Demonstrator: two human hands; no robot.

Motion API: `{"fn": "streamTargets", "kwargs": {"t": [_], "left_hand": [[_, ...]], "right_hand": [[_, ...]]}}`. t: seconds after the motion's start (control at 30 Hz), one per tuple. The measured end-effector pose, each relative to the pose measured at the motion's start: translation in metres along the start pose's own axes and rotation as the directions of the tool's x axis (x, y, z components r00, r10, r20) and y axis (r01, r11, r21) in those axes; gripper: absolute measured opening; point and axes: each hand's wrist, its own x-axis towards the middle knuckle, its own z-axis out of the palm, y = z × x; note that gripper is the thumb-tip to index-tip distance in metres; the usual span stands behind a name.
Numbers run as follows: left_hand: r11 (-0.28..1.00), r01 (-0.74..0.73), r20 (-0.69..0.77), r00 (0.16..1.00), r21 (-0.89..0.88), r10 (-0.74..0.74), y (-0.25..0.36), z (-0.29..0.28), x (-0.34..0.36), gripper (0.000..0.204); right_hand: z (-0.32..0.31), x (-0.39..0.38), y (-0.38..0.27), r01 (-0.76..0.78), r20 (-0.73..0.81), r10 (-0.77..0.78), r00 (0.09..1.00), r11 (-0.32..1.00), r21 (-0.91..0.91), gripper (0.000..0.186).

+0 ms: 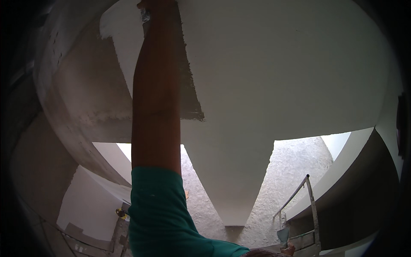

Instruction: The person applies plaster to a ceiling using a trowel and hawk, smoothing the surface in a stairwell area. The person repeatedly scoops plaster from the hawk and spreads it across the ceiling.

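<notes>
My left arm, in a green short sleeve (158,197), reaches straight up in front of a plastered surface (278,77). At the top edge my left hand (156,5) is partly cut off. Its fingers look curled round something with a shiny grey part (146,16), too little of which shows to name. Beside the forearm runs a dark grey strip (190,96) with ragged edges, bordered by pale coating. Low on the right, my right hand (289,249) is closed on a putty knife (282,234), its grey blade pointing up. Most of that forearm is out of view.
A metal frame with rails (314,205) stands at the lower right. Two bright openings show rough, pale ground (295,167) either side of a tapering white section (233,184). A small yellow and dark object (121,212) sits at the lower left, near thin rails (81,242).
</notes>
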Motion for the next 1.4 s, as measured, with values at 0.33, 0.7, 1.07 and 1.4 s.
{"fn": "streamTargets", "kwargs": {"t": [0.33,0.7,1.07,1.4], "left_hand": [[0.964,-0.182,0.014,0.982,-0.192,0.188,0.098,0.000,-0.073,0.036],[0.157,0.643,0.648,0.762,-0.750,-0.026,-0.090,-0.121,-0.363,0.028],[-0.148,0.939,0.933,0.272,-0.311,-0.234,-0.223,-0.229,-0.509,0.052],[0.737,0.537,0.912,0.257,-0.409,0.319,-0.253,-0.238,-0.518,0.046]], "right_hand": [[-0.023,0.016,0.020,-0.129,0.152,0.127,0.980,0.992,0.004,0.037],[-0.159,0.054,-0.191,0.375,-0.167,-0.338,0.926,0.774,0.511,0.028],[-0.192,0.032,-0.401,0.423,0.090,-0.638,0.764,0.602,0.677,0.056],[-0.176,0.021,-0.421,0.564,-0.024,-0.697,0.717,0.560,0.607,0.061]]}}
